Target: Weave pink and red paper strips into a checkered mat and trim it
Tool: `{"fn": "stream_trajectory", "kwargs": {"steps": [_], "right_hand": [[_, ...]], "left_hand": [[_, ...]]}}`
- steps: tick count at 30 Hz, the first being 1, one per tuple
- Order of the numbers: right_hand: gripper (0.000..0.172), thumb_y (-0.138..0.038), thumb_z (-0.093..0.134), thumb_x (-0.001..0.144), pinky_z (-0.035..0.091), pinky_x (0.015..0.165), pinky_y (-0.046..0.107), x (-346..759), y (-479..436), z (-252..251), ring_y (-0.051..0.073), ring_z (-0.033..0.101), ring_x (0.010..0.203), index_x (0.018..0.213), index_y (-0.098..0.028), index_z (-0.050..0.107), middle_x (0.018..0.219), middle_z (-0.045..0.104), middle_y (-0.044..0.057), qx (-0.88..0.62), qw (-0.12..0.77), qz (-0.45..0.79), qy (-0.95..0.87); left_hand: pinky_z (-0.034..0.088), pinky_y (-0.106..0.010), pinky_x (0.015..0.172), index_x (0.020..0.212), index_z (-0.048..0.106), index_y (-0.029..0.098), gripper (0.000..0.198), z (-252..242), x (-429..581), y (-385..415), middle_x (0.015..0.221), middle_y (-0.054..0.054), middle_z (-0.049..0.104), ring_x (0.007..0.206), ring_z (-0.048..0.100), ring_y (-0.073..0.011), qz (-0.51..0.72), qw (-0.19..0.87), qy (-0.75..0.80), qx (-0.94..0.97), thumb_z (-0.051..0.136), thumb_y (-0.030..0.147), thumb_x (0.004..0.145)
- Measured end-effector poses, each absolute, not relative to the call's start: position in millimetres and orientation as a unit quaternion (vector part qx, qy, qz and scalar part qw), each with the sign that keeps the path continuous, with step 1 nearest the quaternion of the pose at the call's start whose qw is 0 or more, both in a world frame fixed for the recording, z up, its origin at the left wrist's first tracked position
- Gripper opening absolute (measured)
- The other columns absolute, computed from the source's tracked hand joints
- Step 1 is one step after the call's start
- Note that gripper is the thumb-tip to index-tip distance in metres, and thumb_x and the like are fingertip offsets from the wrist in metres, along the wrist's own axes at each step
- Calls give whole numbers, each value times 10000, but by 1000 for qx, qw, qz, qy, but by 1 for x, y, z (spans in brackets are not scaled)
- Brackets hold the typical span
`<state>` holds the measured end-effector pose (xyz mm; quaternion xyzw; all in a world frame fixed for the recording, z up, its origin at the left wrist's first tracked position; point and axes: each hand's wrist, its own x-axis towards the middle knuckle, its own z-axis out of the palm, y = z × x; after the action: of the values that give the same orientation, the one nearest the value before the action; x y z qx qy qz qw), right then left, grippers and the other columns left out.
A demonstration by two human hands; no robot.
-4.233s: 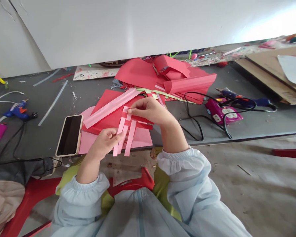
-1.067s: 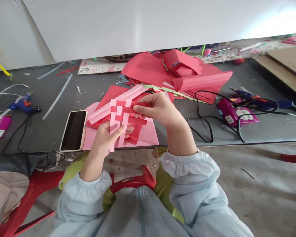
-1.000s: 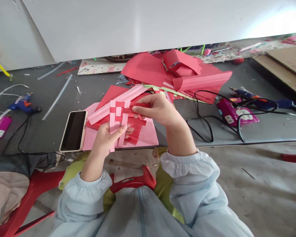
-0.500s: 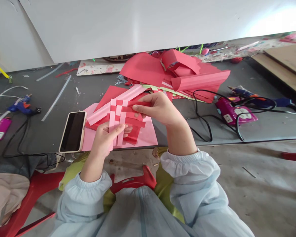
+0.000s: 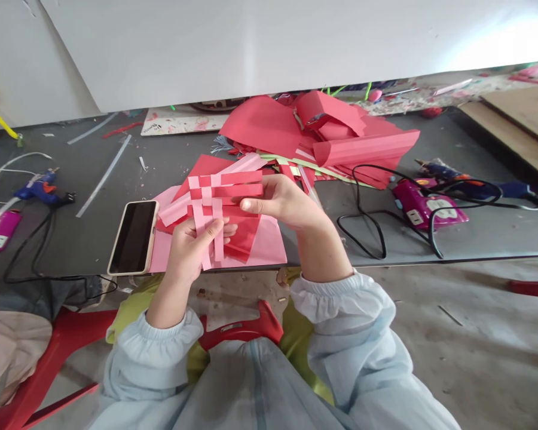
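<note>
A woven piece of pink and red paper strips (image 5: 201, 192) is held up above the table's front edge. My left hand (image 5: 190, 245) is closed on the lower ends of its pink strips, thumb in front. At the loose red ends on the right, my right hand (image 5: 284, 202) is curled, its thumb below the strips and its fingers partly hidden behind them. Beneath the weave lie red paper (image 5: 242, 242) and a pink sheet (image 5: 271, 239). A folded pink strip (image 5: 174, 210) sticks out to the left of the weave.
A phone (image 5: 133, 237) lies left of the paper. Crumpled red paper (image 5: 269, 125) is piled behind. Glue guns (image 5: 40, 186) with cords and purple power strips (image 5: 425, 203) sit on both sides. Cardboard (image 5: 515, 131) is at the far right, and a white board (image 5: 251, 48) stands along the back.
The woven piece has shifted slightly left and tilted. My right hand has moved from pinching one red strip to the ends of the red strips, which now lie side by side.
</note>
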<state>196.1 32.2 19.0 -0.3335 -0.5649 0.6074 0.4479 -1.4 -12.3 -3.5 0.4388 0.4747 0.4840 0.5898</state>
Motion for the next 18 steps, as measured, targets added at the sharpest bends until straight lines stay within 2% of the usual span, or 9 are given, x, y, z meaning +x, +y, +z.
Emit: {"fn": "stream_trajectory", "kwargs": {"steps": [3,6,8,12,15,18], "right_hand": [[355,-366,912,602,532,713,269,190,33,17,132,659,754,847,-152,770,836,755,36,-343,430,628,-551],[282,-364,901,609,449,560,226,182,34,12,77,557,579,702,-150,742,658,692,4,-379,437,628,-521],[316,-408,899,600,367,486,212,174,34,8,50,467,499,623,-158,706,538,599,-31,-390,464,634,-481],[418,-495,901,555,322,471,215,157,31,2,39,406,484,528,-168,642,490,511,-56,-372,506,663,-408],[374,-429,921,555,310,467,217,147,28,1,29,351,467,512,-171,653,462,462,-74,-354,513,675,-395],[332,-420,909,585,284,445,218,140,26,0,27,321,458,522,-174,695,453,458,-71,-356,532,665,-386]], "left_hand": [[650,-324,685,873,769,175,315,-8,-1,-11,792,-69,790,765,775,-236,509,573,465,443,837,452,738],[648,-326,649,856,770,185,313,-9,0,-9,770,-62,781,749,772,-238,528,563,462,437,843,460,727],[648,-332,632,855,771,187,323,-9,0,-9,765,-63,778,749,772,-244,541,557,462,428,842,473,723],[655,-354,659,860,778,195,305,-11,1,-7,775,-64,779,771,774,-254,555,551,456,425,830,470,740],[660,-376,723,880,781,191,320,-13,1,-6,791,-66,782,814,776,-263,563,541,449,434,825,477,742],[660,-375,713,881,777,188,345,-12,2,-6,793,-65,781,794,774,-257,565,536,456,431,826,496,733]]}}
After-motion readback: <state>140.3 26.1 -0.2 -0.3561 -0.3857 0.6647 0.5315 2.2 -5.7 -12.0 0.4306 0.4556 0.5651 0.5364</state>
